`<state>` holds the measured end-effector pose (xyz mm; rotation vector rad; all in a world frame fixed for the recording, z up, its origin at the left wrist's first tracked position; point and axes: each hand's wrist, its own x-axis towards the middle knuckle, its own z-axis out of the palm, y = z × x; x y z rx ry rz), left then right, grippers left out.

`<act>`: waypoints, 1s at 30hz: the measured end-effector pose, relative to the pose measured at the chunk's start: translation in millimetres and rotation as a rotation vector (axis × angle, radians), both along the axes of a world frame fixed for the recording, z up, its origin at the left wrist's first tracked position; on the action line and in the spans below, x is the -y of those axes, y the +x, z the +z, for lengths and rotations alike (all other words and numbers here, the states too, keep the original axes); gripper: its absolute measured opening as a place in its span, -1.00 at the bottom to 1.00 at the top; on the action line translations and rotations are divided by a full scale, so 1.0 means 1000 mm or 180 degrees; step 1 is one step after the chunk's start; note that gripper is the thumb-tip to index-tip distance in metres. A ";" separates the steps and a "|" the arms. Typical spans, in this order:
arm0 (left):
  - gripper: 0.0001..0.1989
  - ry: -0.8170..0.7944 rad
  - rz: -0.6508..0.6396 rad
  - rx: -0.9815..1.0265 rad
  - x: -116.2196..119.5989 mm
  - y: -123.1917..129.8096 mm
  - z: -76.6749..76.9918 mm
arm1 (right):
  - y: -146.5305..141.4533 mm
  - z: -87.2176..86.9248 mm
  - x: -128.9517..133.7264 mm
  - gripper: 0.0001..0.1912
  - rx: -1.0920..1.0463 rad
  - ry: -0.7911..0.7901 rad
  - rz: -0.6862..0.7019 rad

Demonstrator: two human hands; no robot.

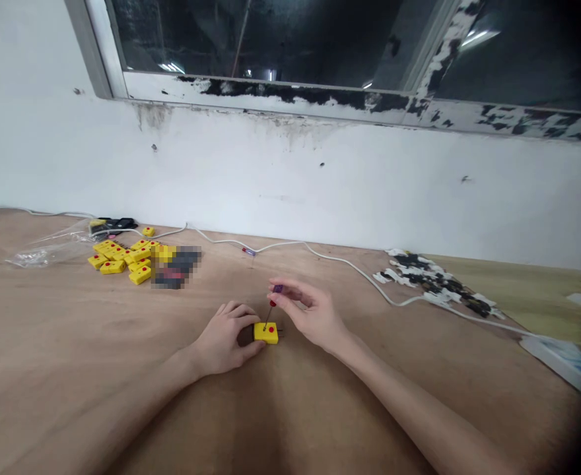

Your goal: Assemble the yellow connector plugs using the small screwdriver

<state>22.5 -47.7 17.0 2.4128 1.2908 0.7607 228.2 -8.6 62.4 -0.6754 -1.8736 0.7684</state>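
Note:
A small yellow plug (273, 335) with a red dot on top and thin metal pins at its right end lies on the wooden tabletop. My left hand (228, 336) rests on the table and grips the plug's left end between thumb and fingers. From above, my right hand (313, 310) pinches the handle of a small screwdriver (270, 311) with a purple and red grip. The screwdriver's thin shaft slants down, its tip at the screw spot on the plug's top face, left of the red dot.
Several yellow plugs (113, 266) lie heaped at the left, near a clear plastic bag (47, 251) and dark items. A white cable (337, 257) runs along the wall. A small pen-like tool (249, 251) lies beside it. Black and white pieces (436, 280) are piled right, near a white power strip (562, 359).

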 end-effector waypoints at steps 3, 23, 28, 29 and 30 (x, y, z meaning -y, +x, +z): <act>-0.68 -0.0018 0.0035 -0.0038 0.001 0.000 0.002 | 0.002 0.002 0.002 -0.74 0.0165 0.0139 0.0077; -0.66 0.0032 -0.0008 -0.0116 0.000 0.000 -0.002 | -0.004 0.018 0.008 -0.75 0.0579 -0.0030 0.0128; -0.66 0.0055 0.0022 -0.0087 0.001 -0.001 -0.002 | 0.000 0.056 0.013 -0.83 0.1880 0.0790 0.0038; -0.65 0.0036 0.0018 -0.0080 0.001 -0.001 -0.002 | 0.003 0.066 0.013 -0.82 0.2262 0.0895 0.0143; -0.65 0.0012 0.0009 -0.0075 0.001 -0.001 -0.001 | 0.005 0.076 0.013 -0.77 0.2627 0.1010 0.0227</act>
